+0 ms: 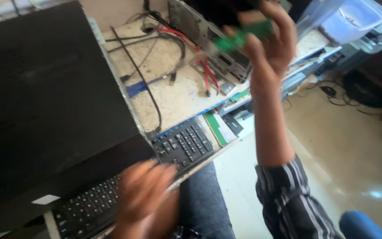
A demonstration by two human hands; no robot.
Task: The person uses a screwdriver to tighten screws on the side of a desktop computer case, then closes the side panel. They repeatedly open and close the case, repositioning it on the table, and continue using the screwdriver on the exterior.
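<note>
Two blurred things: left hand (144, 192) over keyboard (180, 146), right hand's (268, 42) green card (244, 34).

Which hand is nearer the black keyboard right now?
Left. The left hand hovers blurred just over the black keyboard; the right hand is raised far off, holding a green board.

The left hand (144, 192), at six o'clock, is smeared by motion blur, so its fingers cannot be told apart, and part of the black keyboard (180, 144) is hidden beneath it. The green circuit board (244, 34), at one o'clock, is blurred and partly covered by the right hand (273, 42). The black computer case (49, 102) is cut off at nine o'clock.
</note>
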